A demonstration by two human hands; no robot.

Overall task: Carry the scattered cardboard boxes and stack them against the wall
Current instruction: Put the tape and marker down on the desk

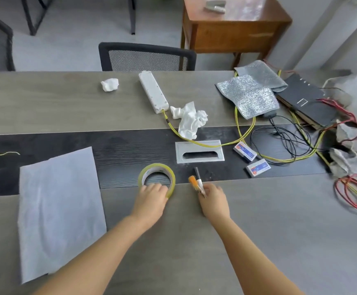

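The left hand (pixel 152 195) curled over the near rim of the yellow-edged roll of clear tape (pixel 156 178), while the right hand (pixel 212 198) pinched a black marker with an orange cap (pixel 197 181). No cardboard boxes were in view; likely light and stiff, best gripped by opposite bottom edges.

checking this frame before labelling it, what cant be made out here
- Head view: no cardboard boxes in frame, nor the stacking wall.
- Left hand on the tape roll: blurred, grip unclear.
- Right hand pinches a marker and an orange thing, too blurred to name.
- Small boxes' print: too small.
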